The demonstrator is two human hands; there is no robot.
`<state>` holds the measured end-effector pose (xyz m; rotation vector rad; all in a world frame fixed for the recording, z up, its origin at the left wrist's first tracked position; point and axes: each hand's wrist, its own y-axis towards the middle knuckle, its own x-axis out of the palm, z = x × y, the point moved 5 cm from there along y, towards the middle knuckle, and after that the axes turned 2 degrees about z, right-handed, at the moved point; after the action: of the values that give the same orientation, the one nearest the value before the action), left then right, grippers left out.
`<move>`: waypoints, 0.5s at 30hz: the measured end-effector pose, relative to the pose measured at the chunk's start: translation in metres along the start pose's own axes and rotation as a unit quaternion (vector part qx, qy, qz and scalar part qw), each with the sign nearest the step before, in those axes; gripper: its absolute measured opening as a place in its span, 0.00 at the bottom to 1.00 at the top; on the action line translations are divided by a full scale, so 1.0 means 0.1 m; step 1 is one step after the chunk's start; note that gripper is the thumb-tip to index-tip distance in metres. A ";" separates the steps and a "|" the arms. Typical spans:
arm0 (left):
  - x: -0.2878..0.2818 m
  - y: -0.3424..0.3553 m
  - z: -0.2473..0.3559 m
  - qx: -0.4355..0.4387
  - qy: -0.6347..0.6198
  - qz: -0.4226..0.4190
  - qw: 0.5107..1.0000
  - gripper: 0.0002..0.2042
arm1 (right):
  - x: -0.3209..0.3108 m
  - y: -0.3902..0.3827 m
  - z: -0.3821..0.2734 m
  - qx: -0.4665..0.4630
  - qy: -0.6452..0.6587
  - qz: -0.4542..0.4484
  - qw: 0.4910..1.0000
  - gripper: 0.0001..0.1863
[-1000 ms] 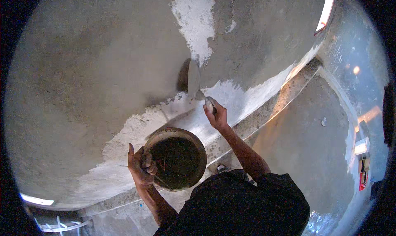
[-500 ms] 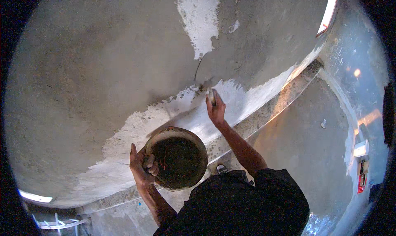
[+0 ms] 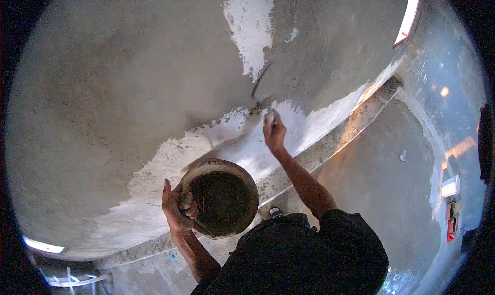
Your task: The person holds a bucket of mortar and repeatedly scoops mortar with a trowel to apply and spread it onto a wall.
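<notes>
My left hand (image 3: 179,212) grips the near-left rim of a round, shallow pan (image 3: 213,166), fingers curled over the edge and thumb pointing up. Dark material lies inside the pan. Farther up and to the right, my right hand (image 3: 275,135) is closed around a small trowel (image 3: 274,118), mostly hidden by the fingers and blurred. It is at the wall (image 3: 154,78), by the border between grey plaster and a pale bare strip (image 3: 289,119). A thin dark curved mark (image 3: 260,81) runs on the plaster just above the hand.
A ledge (image 3: 309,158) follows the wall's foot, with the floor (image 3: 376,166) below it. One shoe (image 3: 276,211) shows beneath me. At the right stand a white bucket (image 3: 450,186) and a red item (image 3: 451,228). A pale ladder-like frame (image 3: 72,281) is at the lower left.
My right hand has shifted slightly right and down, its trowel turning with it. The dark curved mark above it looks longer and thicker. The left hand and pan have barely moved.
</notes>
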<state>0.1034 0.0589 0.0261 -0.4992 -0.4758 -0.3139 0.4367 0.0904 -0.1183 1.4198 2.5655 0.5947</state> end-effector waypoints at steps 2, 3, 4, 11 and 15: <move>-0.01 0.00 0.00 0.002 -0.001 0.017 1.000 0.28 | 0.21 -0.26 0.12 -0.086 -0.082 -0.056 0.991 0.20; -0.03 0.00 0.00 0.001 -0.008 0.012 1.000 0.28 | 0.30 -0.43 0.07 -0.049 -0.069 -0.102 0.991 0.20; -0.05 0.00 -0.01 -0.001 -0.014 0.006 1.000 0.29 | 0.26 -0.54 -0.11 -0.141 -0.056 -0.046 0.987 0.13; -0.05 -0.04 -0.02 0.014 0.019 0.014 1.000 0.29 | -0.06 -0.45 -0.28 -0.082 -0.011 -0.083 0.993 0.16; -0.03 -0.05 -0.05 -0.005 -0.012 0.015 1.000 0.28 | -0.05 -0.14 -0.30 -0.071 -0.128 -0.036 0.989 0.16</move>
<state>0.1009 0.0528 0.0229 -0.5191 -0.4894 -0.2822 0.4193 0.0717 -0.0968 1.2608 2.3150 0.5329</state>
